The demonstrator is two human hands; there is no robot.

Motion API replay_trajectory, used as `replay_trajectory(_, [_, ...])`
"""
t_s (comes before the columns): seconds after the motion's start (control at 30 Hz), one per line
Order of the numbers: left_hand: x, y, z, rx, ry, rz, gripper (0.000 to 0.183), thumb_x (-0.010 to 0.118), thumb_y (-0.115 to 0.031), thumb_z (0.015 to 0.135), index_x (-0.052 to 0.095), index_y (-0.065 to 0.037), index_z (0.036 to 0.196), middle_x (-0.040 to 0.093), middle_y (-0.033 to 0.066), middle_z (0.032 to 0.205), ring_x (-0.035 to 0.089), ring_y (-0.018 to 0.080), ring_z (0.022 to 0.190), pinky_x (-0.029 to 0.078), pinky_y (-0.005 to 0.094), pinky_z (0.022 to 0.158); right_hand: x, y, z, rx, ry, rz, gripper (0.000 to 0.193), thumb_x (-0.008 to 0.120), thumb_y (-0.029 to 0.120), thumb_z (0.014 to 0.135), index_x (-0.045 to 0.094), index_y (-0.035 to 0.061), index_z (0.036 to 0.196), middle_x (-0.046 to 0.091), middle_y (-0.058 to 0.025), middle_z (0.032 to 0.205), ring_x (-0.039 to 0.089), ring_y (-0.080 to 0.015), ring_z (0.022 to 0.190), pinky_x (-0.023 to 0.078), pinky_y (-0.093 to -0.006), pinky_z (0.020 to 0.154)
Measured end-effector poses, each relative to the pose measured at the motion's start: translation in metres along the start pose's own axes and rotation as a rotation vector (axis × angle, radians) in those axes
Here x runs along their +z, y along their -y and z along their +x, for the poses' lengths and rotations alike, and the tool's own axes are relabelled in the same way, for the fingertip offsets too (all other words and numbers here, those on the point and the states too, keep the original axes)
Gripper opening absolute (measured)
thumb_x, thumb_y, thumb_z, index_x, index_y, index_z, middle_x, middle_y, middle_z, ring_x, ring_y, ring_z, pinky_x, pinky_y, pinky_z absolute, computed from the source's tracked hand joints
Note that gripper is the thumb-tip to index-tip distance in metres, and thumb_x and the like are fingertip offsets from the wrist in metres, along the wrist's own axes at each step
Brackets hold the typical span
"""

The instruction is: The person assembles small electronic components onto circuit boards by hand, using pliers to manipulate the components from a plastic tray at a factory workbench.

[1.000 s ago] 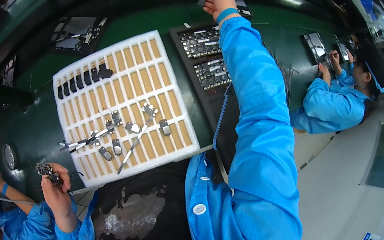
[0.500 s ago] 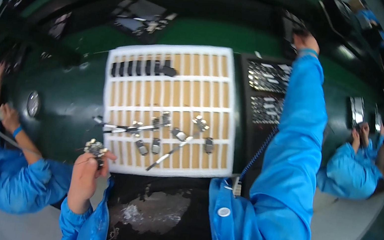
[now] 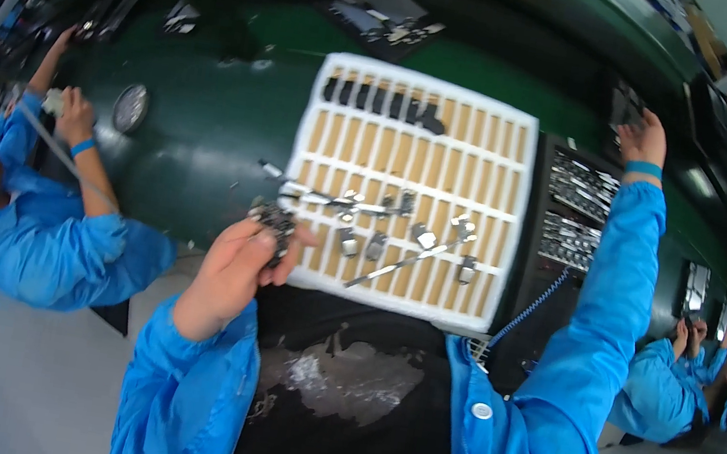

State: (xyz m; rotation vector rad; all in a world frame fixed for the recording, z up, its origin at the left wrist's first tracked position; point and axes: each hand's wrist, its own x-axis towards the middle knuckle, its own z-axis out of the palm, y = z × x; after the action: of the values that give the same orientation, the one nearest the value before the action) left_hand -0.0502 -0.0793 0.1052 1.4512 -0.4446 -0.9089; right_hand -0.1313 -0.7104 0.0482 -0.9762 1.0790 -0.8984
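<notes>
Left hand (image 3: 233, 273) grips a small, stiff, likely light metal part (image 3: 275, 218) beside the slotted tray (image 3: 408, 187); right hand (image 3: 642, 138), far past it, grip unclear.

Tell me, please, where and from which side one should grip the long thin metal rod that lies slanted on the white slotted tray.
Probably best at the middle of the long metal rod, fingertips coming straight down from above. It lies flat and slanted across the ribs of the white slotted tray, so the slots beneath leave room for fingertips on both sides. Its ends lie close to small metal clips, so the middle is freer.
</notes>
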Motion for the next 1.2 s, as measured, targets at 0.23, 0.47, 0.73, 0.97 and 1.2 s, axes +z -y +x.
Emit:
replay_trajectory(0.23, [0.001, -0.001, 0.019, 0.004, 0.212, -0.196, 0.039, 0.033, -0.020, 0.104, 0.064, 0.002, 0.111, 0.055, 0.0028, 0.067, 0.046, 0.0076, 0.059, 0.039, 0.0226, 0.055, 0.049, -0.013, -0.264, -0.202, 0.793, -0.361, 0.029, 0.056, 0.023, 0.097, 0.065, 0.0039, 0.117, 0.064, -0.0104, 0.122, 0.063, -0.0198, 0.107, 0.048, -0.0340, 0.092])
replay_trajectory(0.47, [0.005, 0.004, 0.026, -0.052, 0.284, -0.163, 0.045, 0.037, -0.032, 0.103, 0.064, 0.003, 0.104, 0.059, 0.0081, 0.066, 0.051, 0.0114, 0.056, 0.042, 0.0237, 0.054, 0.063, -0.044, -0.404, -0.397, 1.125, -0.562, 0.019, 0.068, 0.010, 0.089, 0.068, 0.0002, 0.105, 0.067, -0.0073, 0.093, 0.062, -0.0141, 0.085, 0.049, -0.0269, 0.075])
replay_trajectory(0.73, [0.010, 0.017, 0.037, -0.055, 0.502, -0.152, 0.035, 0.043, -0.029, 0.106, 0.062, 0.000, 0.098, 0.063, 0.0037, 0.074, 0.056, 0.0093, 0.064, 0.046, 0.0230, 0.058, 0.058, -0.069, -0.443, -0.213, 0.987, -0.400, 0.006, 0.063, 0.002, 0.092, 0.064, -0.0024, 0.097, 0.063, -0.0064, 0.095, 0.060, -0.0107, 0.080, 0.050, -0.0252, 0.073])
replay_trajectory(0.97, [0.022, 0.031, 0.037, 0.036, 0.511, -0.052, 0.033, 0.047, -0.027, 0.105, 0.062, 0.000, 0.096, 0.065, 0.0043, 0.078, 0.059, 0.0098, 0.067, 0.050, 0.0249, 0.064, 0.039, -0.072, -0.457, -0.115, 0.839, -0.240, 0.005, 0.065, 0.002, 0.091, 0.065, -0.0026, 0.093, 0.063, -0.0083, 0.099, 0.063, -0.0121, 0.080, 0.052, -0.0248, 0.072])
replay_trajectory(1.2, [0.032, 0.033, 0.032, 0.116, 0.490, -0.067, 0.040, 0.045, -0.033, 0.105, 0.064, 0.002, 0.108, 0.068, 0.0077, 0.089, 0.063, 0.0134, 0.072, 0.053, 0.0273, 0.066, 0.025, -0.077, -0.458, -0.123, 0.867, -0.230, 0.010, 0.062, 0.002, 0.093, 0.068, -0.0048, 0.099, 0.065, -0.0092, 0.092, 0.066, -0.0142, 0.079, 0.053, -0.0262, 0.069])
